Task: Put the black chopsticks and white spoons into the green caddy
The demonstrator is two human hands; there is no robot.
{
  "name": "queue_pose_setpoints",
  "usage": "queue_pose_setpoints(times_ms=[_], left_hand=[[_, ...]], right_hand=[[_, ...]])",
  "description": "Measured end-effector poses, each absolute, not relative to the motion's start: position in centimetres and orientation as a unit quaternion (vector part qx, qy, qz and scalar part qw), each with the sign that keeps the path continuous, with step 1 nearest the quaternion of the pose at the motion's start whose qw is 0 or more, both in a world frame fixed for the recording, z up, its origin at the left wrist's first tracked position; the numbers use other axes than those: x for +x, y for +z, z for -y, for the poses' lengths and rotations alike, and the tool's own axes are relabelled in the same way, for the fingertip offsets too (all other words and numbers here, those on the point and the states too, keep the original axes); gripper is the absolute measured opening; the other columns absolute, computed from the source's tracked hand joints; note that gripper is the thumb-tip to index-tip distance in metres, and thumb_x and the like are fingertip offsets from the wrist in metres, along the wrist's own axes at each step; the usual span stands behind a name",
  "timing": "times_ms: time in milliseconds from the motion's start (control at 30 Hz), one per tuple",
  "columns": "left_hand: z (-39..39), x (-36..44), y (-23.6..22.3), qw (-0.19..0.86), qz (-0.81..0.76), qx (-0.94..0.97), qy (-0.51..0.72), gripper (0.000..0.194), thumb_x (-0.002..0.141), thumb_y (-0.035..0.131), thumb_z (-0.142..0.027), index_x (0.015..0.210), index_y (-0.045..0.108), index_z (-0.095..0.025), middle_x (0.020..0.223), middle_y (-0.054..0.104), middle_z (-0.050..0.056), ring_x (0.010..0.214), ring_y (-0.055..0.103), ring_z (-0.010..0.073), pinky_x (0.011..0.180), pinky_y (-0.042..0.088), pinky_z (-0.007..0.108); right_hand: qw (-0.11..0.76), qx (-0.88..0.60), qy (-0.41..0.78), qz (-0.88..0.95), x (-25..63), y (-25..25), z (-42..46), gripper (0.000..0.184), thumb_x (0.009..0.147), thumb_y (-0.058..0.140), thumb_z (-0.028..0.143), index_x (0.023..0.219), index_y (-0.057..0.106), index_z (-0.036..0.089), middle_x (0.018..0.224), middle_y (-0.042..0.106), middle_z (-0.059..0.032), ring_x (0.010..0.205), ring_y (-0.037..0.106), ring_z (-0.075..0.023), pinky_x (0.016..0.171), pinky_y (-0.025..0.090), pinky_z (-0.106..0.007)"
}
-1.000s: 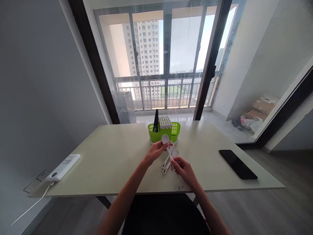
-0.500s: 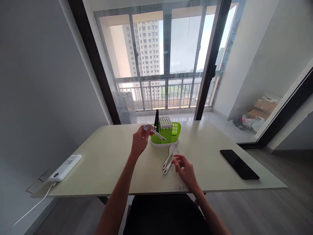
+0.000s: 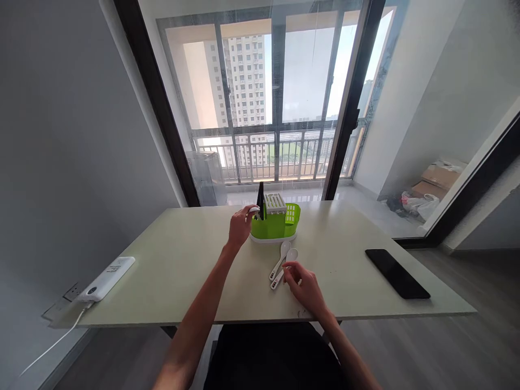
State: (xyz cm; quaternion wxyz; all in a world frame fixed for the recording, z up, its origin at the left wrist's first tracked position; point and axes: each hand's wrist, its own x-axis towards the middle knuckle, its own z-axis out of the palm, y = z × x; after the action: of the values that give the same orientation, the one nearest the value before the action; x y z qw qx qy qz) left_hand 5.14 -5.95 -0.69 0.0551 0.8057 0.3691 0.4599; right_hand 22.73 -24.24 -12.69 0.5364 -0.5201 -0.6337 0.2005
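My left hand (image 3: 240, 225) is closed on a white spoon (image 3: 254, 209), pinching it by the bowl end. It holds the spoon at the left section of a green cutlery holder (image 3: 272, 226), right beside the black chopsticks (image 3: 260, 199) standing there. The spoon's handle points down into that section and is mostly hidden. Two more white spoons lie on the table, a left one (image 3: 285, 248) and a right one (image 3: 291, 254). Over the right one's handle rests my right hand (image 3: 303, 284), its fingers loosely bent and apart; whether they touch the handle I cannot tell.
The holder has a white slotted top (image 3: 275, 202) and a basket section (image 3: 292, 213) on its right. A black phone (image 3: 397, 273) lies at the table's right. On the left edge is a white power bank (image 3: 108, 279) with a cable (image 3: 52, 349) hanging off the table.
My left hand took the spoon away from my right hand, carried it left and up, then tipped it handle-down at the holder's left section. My right hand let go and shifted slightly left over the lying spoons.
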Motion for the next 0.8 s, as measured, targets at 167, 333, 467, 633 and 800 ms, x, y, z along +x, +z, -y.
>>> queue_pose_setpoints(times_ms=[167, 333, 467, 633, 800], left_hand=[[5.2, 6.1, -2.3, 0.033, -0.388, 0.81, 0.438, 0.032, 0.104, 0.046, -0.042, 0.115, 0.074, -0.029, 0.114, 0.077, 0.005, 0.118, 0.063, 0.0257, 0.105, 0.042, 0.042], [4.2, 6.1, -4.0, 0.038, -0.383, 0.824, 0.415, 0.031, 0.104, 0.048, -0.037, 0.116, 0.075, -0.027, 0.115, 0.077, 0.008, 0.123, 0.062, 0.0268, 0.105, 0.042, 0.044], [3.6, 6.0, -4.9, 0.038, -0.382, 0.827, 0.41, 0.031, 0.104, 0.047, -0.034, 0.119, 0.074, -0.026, 0.119, 0.075, 0.009, 0.127, 0.06, 0.0273, 0.108, 0.042, 0.046], [3.3, 6.0, -5.3, 0.034, -0.378, 0.833, 0.402, 0.032, 0.103, 0.047, -0.031, 0.122, 0.072, -0.025, 0.121, 0.074, 0.011, 0.133, 0.056, 0.0286, 0.11, 0.04, 0.049], [4.3, 5.4, -5.3, 0.023, -0.368, 0.834, 0.41, 0.034, 0.102, 0.049, -0.031, 0.133, 0.064, -0.026, 0.123, 0.072, 0.011, 0.138, 0.051, 0.0284, 0.111, 0.04, 0.049]], right_hand=[[0.531, -0.523, 0.203, 0.635, 22.7, -12.7, 24.2, 0.022, 0.101, 0.05, 0.04, 0.105, 0.065, 0.024, 0.069, 0.068, 0.0021, 0.058, 0.06, -0.0153, 0.06, 0.048, -0.026], [0.529, -0.529, 0.209, 0.63, 22.6, -12.7, 24.1, 0.027, 0.102, 0.047, 0.045, 0.108, 0.064, 0.024, 0.066, 0.067, 0.0021, 0.055, 0.058, -0.0164, 0.057, 0.045, -0.027], [0.531, -0.526, 0.216, 0.628, 22.7, -12.8, 23.9, 0.029, 0.102, 0.046, 0.048, 0.107, 0.063, 0.025, 0.065, 0.067, 0.0021, 0.054, 0.059, -0.0173, 0.056, 0.044, -0.027], [0.529, -0.526, 0.219, 0.629, 22.7, -12.8, 23.9, 0.028, 0.102, 0.047, 0.046, 0.108, 0.063, 0.025, 0.065, 0.068, 0.0022, 0.053, 0.059, -0.0171, 0.057, 0.045, -0.027], [0.525, -0.526, 0.225, 0.631, 22.7, -12.9, 23.9, 0.028, 0.103, 0.046, 0.045, 0.108, 0.063, 0.023, 0.065, 0.069, 0.0019, 0.051, 0.058, -0.0164, 0.056, 0.045, -0.026]])
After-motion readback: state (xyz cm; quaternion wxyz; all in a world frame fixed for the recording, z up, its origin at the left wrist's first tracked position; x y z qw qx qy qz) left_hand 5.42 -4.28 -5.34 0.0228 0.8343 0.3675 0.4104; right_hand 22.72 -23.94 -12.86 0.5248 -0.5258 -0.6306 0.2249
